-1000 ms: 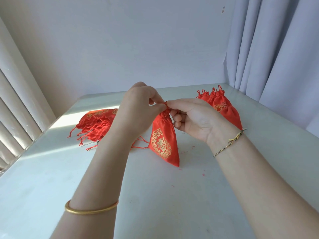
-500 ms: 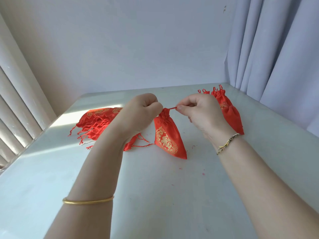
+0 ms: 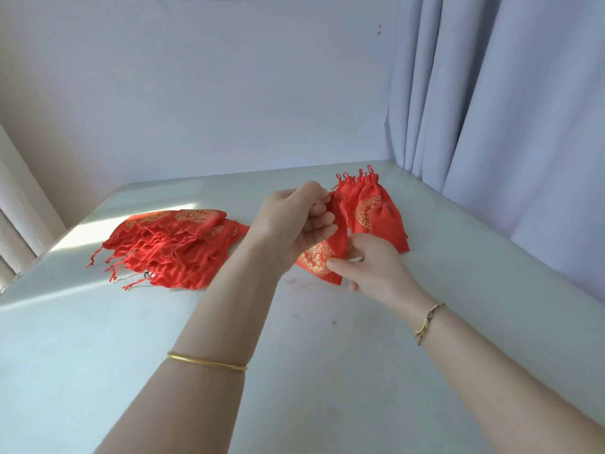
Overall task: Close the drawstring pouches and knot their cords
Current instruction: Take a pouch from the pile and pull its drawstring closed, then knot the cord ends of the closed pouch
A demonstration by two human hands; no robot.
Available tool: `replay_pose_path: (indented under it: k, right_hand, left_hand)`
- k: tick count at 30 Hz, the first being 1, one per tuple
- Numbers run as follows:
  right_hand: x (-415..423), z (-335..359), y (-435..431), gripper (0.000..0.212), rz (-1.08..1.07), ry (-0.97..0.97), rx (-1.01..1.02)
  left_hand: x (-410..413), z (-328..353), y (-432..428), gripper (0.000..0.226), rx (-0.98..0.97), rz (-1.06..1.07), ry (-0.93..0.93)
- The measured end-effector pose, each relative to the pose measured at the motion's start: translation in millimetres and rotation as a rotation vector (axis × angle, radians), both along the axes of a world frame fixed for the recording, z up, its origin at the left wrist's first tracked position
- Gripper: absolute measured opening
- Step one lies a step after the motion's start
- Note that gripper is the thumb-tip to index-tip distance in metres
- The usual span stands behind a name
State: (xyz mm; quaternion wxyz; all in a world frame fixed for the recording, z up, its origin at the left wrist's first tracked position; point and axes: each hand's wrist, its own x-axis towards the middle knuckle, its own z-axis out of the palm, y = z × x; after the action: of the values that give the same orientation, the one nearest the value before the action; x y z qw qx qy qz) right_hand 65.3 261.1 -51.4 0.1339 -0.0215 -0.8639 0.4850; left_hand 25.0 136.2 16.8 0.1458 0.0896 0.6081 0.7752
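A red drawstring pouch (image 3: 322,257) with a gold emblem hangs above the pale table (image 3: 294,355). My left hand (image 3: 294,221) grips its gathered neck, fingers curled round the top. My right hand (image 3: 373,267) is lower, at the pouch's bottom corner, with the thumb touching the fabric; its fingers are partly hidden behind the pouch. A heap of open red pouches (image 3: 173,250) with loose cords lies to the left. A small group of closed pouches (image 3: 373,208) lies behind my hands on the right.
A pale curtain (image 3: 507,126) hangs along the table's right side. A blind or shutter (image 3: 13,224) stands at the left edge. A white wall runs behind the table. Small red lint specks lie on the table near the pouch.
My right hand has let go of the cord at the neck and dropped to the pouch's bottom. My left hand has carried the pouch rightward, toward the closed group.
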Motion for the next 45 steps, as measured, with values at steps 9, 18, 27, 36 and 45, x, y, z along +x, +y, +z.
replay_pose_path:
  k: [9, 18, 27, 36, 45]
  right_hand:
    - [-12, 5, 100, 0.016, -0.2, -0.136, 0.088]
    - [-50, -10, 105, 0.037, -0.402, -0.075, 0.067]
    - [-23, -3, 46, 0.023, -0.583, 0.32, 0.153]
    - [-53, 10, -91, 0.018, 0.029, 0.013, -0.192]
    - [-66, -6, -95, 0.019, 0.068, -0.046, -0.18]
  left_hand:
    - [-7, -53, 63, 0.027, -0.663, -0.017, 0.262]
    - [-31, -76, 96, 0.023, -0.837, 0.014, 0.387]
    - [-33, -61, 7, 0.025, -0.734, 0.297, 0.398]
    - [-51, -57, -128, 0.046, -1.228, 0.74, 0.473]
    - [-79, -55, -137, 0.021, -1.509, 0.679, 0.663]
